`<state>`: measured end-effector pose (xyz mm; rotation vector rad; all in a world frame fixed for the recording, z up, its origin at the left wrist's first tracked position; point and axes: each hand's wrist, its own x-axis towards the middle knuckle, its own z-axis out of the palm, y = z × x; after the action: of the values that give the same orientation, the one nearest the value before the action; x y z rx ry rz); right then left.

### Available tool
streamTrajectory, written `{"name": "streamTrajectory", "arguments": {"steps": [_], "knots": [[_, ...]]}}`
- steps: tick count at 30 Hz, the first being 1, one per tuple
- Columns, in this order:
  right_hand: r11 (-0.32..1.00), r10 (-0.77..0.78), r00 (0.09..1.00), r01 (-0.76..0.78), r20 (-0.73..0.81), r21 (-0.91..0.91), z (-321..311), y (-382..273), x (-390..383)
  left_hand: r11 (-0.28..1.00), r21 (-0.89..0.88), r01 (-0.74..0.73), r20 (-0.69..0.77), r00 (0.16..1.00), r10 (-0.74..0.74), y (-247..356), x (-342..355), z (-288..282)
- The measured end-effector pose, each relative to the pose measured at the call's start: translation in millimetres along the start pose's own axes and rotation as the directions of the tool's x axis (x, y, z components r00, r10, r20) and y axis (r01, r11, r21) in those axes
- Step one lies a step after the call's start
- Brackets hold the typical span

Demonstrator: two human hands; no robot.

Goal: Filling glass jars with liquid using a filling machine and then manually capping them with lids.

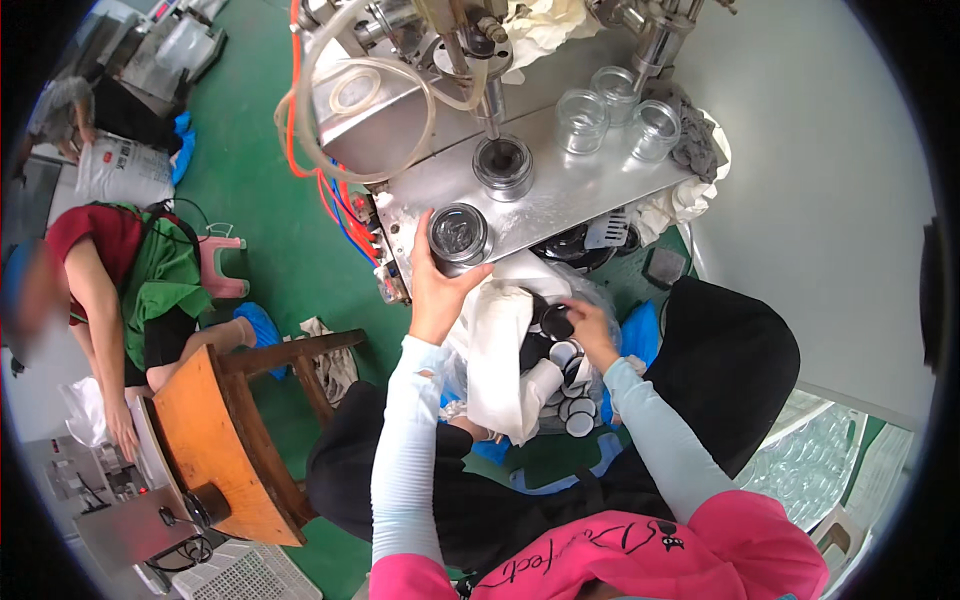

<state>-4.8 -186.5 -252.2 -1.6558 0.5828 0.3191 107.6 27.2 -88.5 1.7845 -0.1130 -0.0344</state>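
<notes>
My left hand [442, 292] has its thumb and fingers curved around a glass jar [459, 235] of dark, glossy contents, which stands without a lid at the near edge of the metal worktop [560, 205]. My right hand [594, 333] pinches a round black lid [556, 321] over an open plastic bag. Inside that bag lie several loose lids [579, 412], some showing pale undersides. Beyond the held jar, a second jar [503, 178] with dark contents stands under the metal filling nozzle [490, 112]. White cloth [500, 350] hangs beside the bag.
Several clear glass jars [581, 122] stand at the worktop's right end, beside a grey rag [694, 135]. Clear hose [425, 125] loops at the machine's left. Another person [110, 270] sits at left, near a wooden stool [225, 440]. More glassware [800, 460] lies at lower right.
</notes>
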Motion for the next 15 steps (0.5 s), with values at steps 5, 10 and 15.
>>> {"name": "streamTrajectory", "arguments": {"steps": [5, 10, 15], "knots": [[0.674, -0.275, 0.946, 0.064, 0.17, 0.736, -19, -137, -29, 0.999, 0.03, 0.021, -0.188, 0.982, -0.015, 14, -1, 10], [0.777, -0.571, 0.796, 0.446, 0.201, 0.444, -10, -230, -46, 0.987, 0.126, -0.105, -0.178, 0.976, 0.127, 31, -37, 25], [0.614, -0.76, 0.589, 0.789, 0.275, 0.004, 18, -241, -79, 0.968, 0.209, -0.137, -0.182, 0.967, 0.176, 70, -79, 29]]}}
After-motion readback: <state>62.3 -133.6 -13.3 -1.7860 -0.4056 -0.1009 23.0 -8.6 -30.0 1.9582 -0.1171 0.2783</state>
